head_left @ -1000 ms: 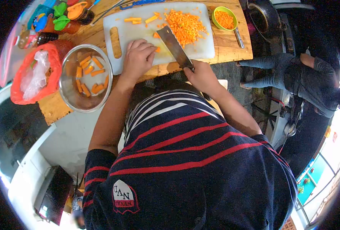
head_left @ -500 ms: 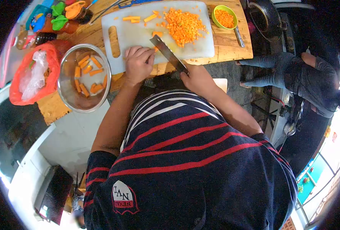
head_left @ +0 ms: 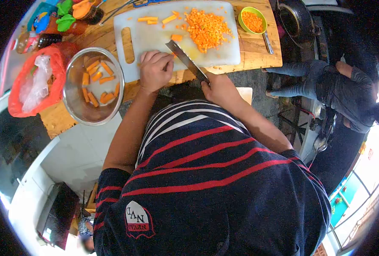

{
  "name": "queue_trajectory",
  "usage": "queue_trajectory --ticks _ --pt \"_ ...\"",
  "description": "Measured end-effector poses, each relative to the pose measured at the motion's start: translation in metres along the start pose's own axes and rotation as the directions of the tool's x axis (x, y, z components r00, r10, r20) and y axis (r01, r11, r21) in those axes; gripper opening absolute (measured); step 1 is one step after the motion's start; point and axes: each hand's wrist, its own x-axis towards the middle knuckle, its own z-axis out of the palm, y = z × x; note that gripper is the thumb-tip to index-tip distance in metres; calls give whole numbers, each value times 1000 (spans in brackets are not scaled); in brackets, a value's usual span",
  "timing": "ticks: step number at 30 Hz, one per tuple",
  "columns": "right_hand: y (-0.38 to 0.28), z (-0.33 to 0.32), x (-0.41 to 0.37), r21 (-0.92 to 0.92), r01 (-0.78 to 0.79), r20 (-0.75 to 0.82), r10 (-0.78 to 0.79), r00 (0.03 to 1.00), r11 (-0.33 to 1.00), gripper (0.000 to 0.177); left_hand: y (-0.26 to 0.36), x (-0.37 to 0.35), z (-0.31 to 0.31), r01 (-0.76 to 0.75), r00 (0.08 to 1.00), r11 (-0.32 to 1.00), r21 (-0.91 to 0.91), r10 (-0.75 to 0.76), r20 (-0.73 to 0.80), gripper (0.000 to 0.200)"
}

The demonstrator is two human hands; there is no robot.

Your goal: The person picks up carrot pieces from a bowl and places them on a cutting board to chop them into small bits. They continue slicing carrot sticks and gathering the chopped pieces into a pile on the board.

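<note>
My right hand (head_left: 222, 88), at five o'clock from the middle of the white cutting board (head_left: 151, 47), grips the knife (head_left: 188, 63); its handle is hidden in my fist, and the blade points between ten and eleven. My left hand (head_left: 156, 71) sits on the board at seven o'clock, fingers curled and tips down near the end of the blade. A small orange piece (head_left: 174, 55) shows between those fingertips and the blade, but I cannot tell whether I am pinching it.

Near the board's centre lies a short orange chunk (head_left: 176, 37). Orange sticks (head_left: 147, 19) lie together at ten o'clock, and the heap of orange dice (head_left: 206, 32) spreads around two. Off the board, between two and three, the green bowl (head_left: 264, 24) holds more dice, with a metal handle (head_left: 267, 42) just beside it at five o'clock. At eight o'clock from the board, the steel bowl (head_left: 122, 81) contains orange sticks; beyond it, toward nine, stands the red plastic bag (head_left: 18, 100).
</note>
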Motion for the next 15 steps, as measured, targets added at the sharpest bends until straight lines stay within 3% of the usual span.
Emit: queue_trajectory --ticks 15 --pt "-19 0 22 -154 -71 103 87 991 986 24 -3 -1 2 -10 1000 999 -32 10 -3 9"
